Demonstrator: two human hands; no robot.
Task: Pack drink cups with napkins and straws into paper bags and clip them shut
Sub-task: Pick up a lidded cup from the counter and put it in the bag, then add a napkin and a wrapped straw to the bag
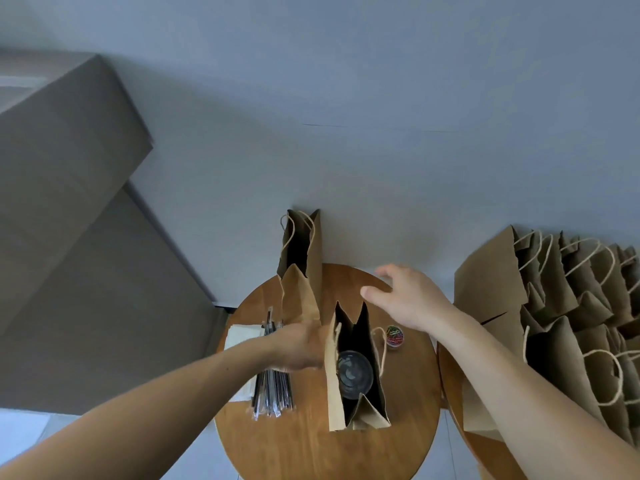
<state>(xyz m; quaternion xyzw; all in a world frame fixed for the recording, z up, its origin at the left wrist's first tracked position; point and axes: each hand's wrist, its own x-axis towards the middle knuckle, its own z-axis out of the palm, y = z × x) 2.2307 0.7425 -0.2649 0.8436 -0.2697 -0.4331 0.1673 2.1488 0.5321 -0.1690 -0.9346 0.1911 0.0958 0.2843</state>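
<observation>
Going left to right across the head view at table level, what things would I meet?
Napkins → straws → bag with the cup inside → clip tub → stacked bags.

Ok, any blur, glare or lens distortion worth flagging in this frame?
Head view: left hand motion-blurred beside the open bag; right hand fairly sharp; wide-angle warp bows the rim of the round table; light soft and dim, no glare.
</observation>
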